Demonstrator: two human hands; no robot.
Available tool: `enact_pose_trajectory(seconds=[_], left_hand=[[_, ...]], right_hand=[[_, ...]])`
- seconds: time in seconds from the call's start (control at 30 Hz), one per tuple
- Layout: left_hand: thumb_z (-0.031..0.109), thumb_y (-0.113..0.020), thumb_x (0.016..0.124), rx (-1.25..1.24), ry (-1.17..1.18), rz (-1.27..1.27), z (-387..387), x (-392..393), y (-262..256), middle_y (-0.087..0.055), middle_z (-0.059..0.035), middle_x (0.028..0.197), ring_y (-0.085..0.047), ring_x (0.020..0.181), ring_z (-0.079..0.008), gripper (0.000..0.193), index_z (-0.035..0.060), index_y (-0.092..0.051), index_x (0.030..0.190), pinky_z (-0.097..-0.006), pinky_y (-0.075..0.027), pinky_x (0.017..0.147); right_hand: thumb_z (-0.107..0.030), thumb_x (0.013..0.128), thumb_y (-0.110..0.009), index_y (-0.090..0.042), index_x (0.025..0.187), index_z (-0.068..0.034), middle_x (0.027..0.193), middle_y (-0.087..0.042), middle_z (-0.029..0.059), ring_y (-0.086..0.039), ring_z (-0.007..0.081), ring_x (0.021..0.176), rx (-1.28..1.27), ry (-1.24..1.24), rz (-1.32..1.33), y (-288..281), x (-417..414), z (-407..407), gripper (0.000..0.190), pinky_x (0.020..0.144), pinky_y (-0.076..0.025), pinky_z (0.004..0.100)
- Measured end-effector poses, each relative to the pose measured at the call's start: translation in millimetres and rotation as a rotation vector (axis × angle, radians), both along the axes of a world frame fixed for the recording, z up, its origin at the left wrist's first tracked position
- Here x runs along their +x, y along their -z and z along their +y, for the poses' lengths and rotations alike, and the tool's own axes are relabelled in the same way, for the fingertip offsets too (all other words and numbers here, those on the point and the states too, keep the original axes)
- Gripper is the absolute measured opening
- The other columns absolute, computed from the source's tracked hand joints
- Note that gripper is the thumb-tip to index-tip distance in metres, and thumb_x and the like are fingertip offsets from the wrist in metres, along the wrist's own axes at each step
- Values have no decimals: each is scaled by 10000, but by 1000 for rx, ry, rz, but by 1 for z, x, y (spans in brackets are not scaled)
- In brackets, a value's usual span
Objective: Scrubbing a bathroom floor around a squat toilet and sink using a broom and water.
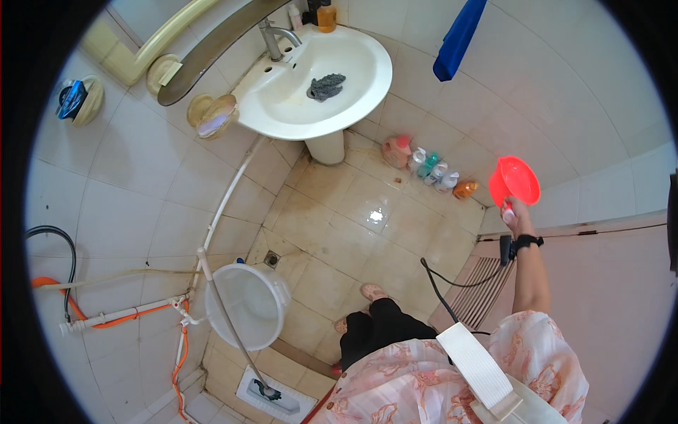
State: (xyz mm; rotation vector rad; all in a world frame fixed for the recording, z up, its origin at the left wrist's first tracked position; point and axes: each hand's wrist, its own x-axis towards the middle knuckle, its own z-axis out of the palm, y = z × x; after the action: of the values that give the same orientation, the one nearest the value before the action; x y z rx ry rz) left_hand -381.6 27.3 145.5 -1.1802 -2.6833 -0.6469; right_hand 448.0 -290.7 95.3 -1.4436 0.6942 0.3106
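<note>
My right hand (516, 214) grips the handle of a red plastic water dipper (516, 179), held out to the right near the tiled wall. The dipper's hollow side faces up, and no water can be made out in it. A dark band with a small black device (507, 250) is on my right wrist. My left hand is out of view. Ahead of me stands a white pedestal washbasin (365, 108) with a wet-looking grey cloth (326, 87) in its bowl. To the left is a large white plastic bucket (275, 328), which seems to hold water.
Several detergent and cleaner bottles (437, 172) line the wall's foot. A long-handled toilet brush (228, 307) leans across the bucket, its head in the squat toilet (304, 408). A floor drain (271, 258) lies near the bucket. A louvred door (582, 297) is at right; a blue cloth (460, 42) hangs above.
</note>
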Motion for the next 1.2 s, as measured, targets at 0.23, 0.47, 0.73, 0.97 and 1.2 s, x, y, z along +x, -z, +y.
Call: enact_pose_trajectory(seconds=[0.23,0.47,0.73,0.97,1.2], left_hand=[[234,-576,778,244,20,-292,19,23,-34,-513,-93,550,-474,495,-216,249,17,-512,676,-351,-413,490],[159,-547,720,676,8,-556,29,94,-38,-464,-91,516,-431,454,-203,214,20,-495,565,-321,-384,465],[188,-487,834,501,279,-810,26,94,-34,-476,-49,676,-466,657,-156,202,-11,-494,868,-293,-399,641],[170,-524,793,555,244,-802,13,129,-44,-449,-44,617,-448,607,-151,191,33,-443,687,-284,-372,604],[168,-523,806,577,122,-696,-4,120,-40,-462,-50,622,-449,604,-148,196,35,-452,681,-278,-380,611]], right_hand=[[-31,741,-480,-414,753,-49,504,-443,47,-464,133,399,32,161,206,12,-81,-55,69,347,-420,225],[-21,713,-488,-464,682,-32,488,-458,56,-467,157,386,-80,-117,335,55,-113,-37,40,347,-404,277],[19,663,-509,-483,648,-24,524,-486,84,-491,197,408,21,-538,171,93,-61,140,52,355,-391,297],[-48,651,-590,-537,628,4,544,-540,91,-533,189,447,-345,-720,-76,81,16,269,77,368,-375,305],[-43,751,-530,-485,776,5,586,-515,78,-496,160,450,375,-642,68,44,5,214,71,394,-414,275]])
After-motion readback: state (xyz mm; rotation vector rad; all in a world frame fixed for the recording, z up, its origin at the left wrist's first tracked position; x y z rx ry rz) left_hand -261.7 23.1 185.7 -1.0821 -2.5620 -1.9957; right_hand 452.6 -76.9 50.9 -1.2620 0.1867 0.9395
